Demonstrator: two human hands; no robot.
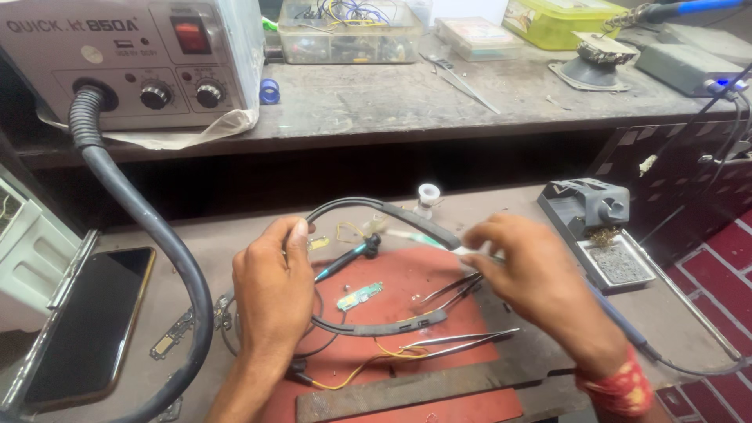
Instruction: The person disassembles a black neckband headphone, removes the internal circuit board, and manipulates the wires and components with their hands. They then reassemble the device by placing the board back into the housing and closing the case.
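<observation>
My left hand (272, 286) pinches the black curved band (368, 206) of a neckband earphone near its left bend, above a red mat (407, 278). My right hand (540, 278) is closed on a thin white and teal tool (411, 234) whose tip points left toward the band's upper end. The band's lower arm (376, 327) lies across the mat. A small green circuit board (360, 296) rests on the mat between my hands, with yellow wires (368, 364) trailing from the band. Two pairs of tweezers (458, 341) lie on the mat by my right hand.
A hot-air rework station (129, 59) stands on the upper shelf, its thick black hose (149, 227) curving down at left. A phone (90, 321) lies at left. A soldering iron stand (599, 223) sits at right. Plastic boxes (348, 31) line the shelf back. A wooden strip (423, 388) lies at the mat's front.
</observation>
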